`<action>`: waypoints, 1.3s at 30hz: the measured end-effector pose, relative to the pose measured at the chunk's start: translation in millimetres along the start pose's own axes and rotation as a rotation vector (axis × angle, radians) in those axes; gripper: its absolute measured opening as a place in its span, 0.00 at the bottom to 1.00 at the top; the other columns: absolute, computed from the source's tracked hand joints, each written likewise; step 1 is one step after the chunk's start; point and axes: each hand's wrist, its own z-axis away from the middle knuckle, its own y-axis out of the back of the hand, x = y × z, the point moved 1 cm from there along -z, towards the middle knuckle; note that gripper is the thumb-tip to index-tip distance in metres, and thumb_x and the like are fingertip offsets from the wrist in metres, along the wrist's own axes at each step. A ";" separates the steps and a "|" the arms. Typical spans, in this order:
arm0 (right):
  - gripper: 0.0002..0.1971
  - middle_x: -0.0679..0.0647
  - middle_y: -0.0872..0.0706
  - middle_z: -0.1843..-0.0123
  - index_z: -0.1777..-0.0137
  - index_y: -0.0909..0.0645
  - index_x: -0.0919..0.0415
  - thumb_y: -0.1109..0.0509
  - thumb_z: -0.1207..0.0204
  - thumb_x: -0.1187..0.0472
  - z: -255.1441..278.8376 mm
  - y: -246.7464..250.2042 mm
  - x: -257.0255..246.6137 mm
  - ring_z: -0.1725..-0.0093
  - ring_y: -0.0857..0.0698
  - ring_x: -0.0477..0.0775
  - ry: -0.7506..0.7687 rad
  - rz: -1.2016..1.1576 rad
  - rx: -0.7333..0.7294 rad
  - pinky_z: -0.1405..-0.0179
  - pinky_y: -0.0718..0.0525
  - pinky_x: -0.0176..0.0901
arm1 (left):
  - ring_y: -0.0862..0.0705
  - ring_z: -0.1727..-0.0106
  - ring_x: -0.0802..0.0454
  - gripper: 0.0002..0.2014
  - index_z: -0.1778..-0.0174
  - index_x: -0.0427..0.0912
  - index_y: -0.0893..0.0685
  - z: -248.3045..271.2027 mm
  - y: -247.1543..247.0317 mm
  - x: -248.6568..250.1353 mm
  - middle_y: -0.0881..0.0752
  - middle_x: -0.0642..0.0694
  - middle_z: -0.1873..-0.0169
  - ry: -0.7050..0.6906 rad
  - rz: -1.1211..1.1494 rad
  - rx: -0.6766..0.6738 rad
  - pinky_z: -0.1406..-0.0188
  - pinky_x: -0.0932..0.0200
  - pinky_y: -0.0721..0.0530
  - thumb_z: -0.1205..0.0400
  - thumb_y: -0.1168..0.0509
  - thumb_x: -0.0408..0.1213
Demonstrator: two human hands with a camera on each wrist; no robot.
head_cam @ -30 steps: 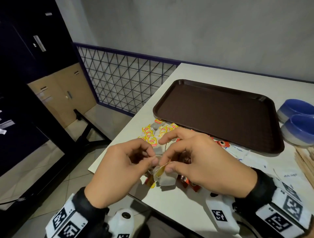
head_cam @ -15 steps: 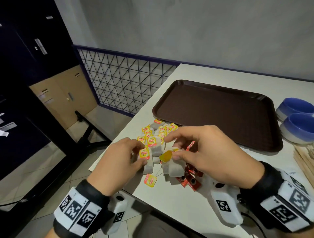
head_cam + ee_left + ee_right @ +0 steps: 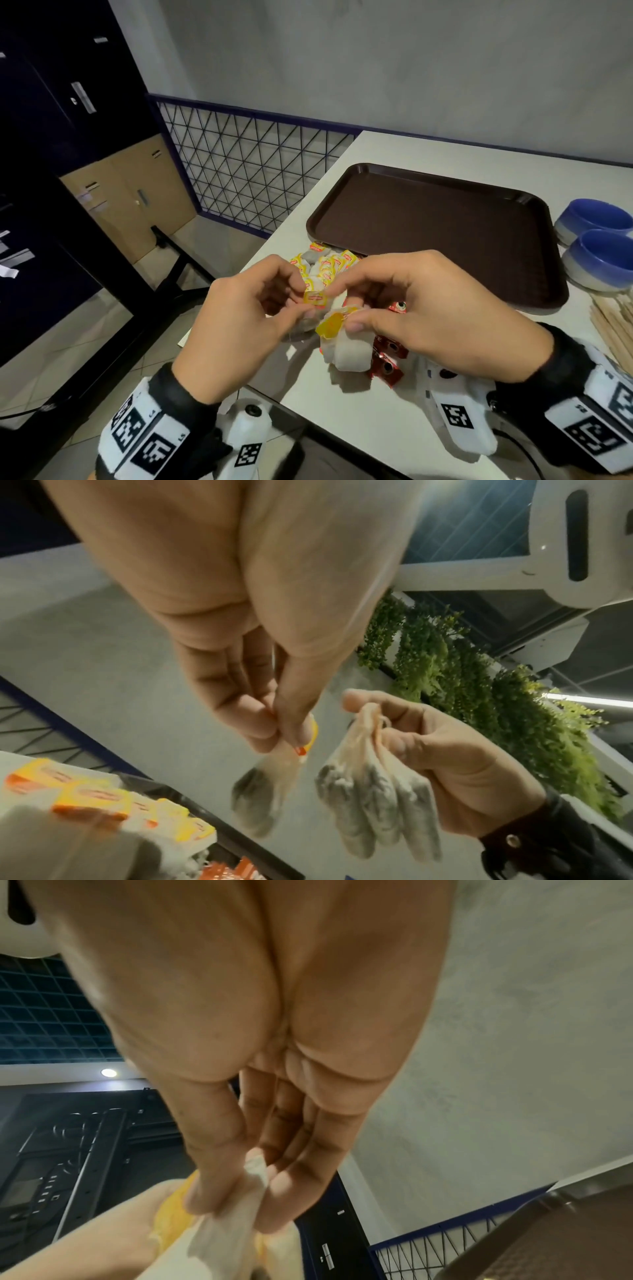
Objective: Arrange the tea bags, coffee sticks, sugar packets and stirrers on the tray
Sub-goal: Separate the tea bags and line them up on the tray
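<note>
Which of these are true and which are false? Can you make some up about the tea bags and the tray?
1. The brown tray has nothing on it. True.
2. Both hands hold tea bags. True: the left hand pinches one, the right hand a bunch.
3. The blue bowls sit on the tray. False: they stand on the table beside it.
4. The tea bag pile lies on the floor. False: it lies on the table by the tray.

The wooden stirrers [image 3: 613, 329] run off the head view's right edge. The right hand [image 3: 435, 315] hides most coffee sticks [image 3: 387, 363]. Tea bag tags' [image 3: 327, 267] print is too small to read.
</note>
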 end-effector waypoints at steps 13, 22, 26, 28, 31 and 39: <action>0.09 0.36 0.13 0.53 0.48 0.07 0.41 0.16 0.26 0.55 -1.8 -4.9 5.2 0.50 0.13 0.41 -0.020 0.144 0.037 0.50 0.17 0.34 | 0.13 0.55 0.37 0.13 0.47 0.44 0.14 3.1 -5.9 5.7 0.10 0.41 0.57 0.017 0.289 -0.163 0.48 0.37 0.10 0.24 0.21 0.28; 0.04 0.38 0.12 0.51 0.54 0.09 0.41 0.19 0.24 0.53 -1.3 3.0 5.5 0.51 0.14 0.43 -0.045 0.168 0.118 0.52 0.17 0.37 | 0.14 0.58 0.56 0.12 0.55 0.54 0.13 -3.4 14.7 -21.5 0.11 0.58 0.60 0.019 -0.287 0.018 0.61 0.72 0.22 0.23 0.21 0.31; 0.03 0.34 0.10 0.55 0.53 0.10 0.42 0.19 0.23 0.53 -0.5 2.8 3.1 0.52 0.13 0.37 -0.072 0.145 0.106 0.54 0.20 0.27 | 0.19 0.48 0.62 0.17 0.40 0.58 0.14 -5.5 3.2 -35.5 0.17 0.62 0.48 0.059 -0.452 -0.096 0.52 0.71 0.24 0.22 0.21 0.43; 0.03 0.33 0.10 0.55 0.53 0.09 0.41 0.20 0.23 0.52 -0.7 2.5 2.7 0.51 0.13 0.36 -0.083 0.136 0.091 0.54 0.20 0.26 | 0.22 0.45 0.62 0.21 0.32 0.57 0.16 -7.4 -1.0 -40.5 0.20 0.61 0.44 0.065 -0.530 -0.147 0.47 0.75 0.29 0.21 0.22 0.46; 0.03 0.33 0.10 0.55 0.53 0.09 0.42 0.19 0.23 0.52 -0.9 2.4 2.9 0.52 0.13 0.36 -0.086 0.143 0.078 0.55 0.21 0.26 | 0.24 0.44 0.59 0.24 0.29 0.58 0.18 -9.6 -4.4 -44.3 0.24 0.59 0.42 0.106 -0.591 -0.165 0.47 0.69 0.31 0.21 0.23 0.48; 0.03 0.36 0.10 0.54 0.52 0.10 0.42 0.20 0.22 0.53 -1.4 -0.3 5.5 0.51 0.13 0.40 -0.065 0.145 -0.001 0.52 0.17 0.33 | 0.17 0.61 0.54 0.14 0.56 0.55 0.17 -3.8 -1.3 -34.7 0.14 0.55 0.65 0.121 -0.362 -0.039 0.62 0.66 0.21 0.24 0.19 0.35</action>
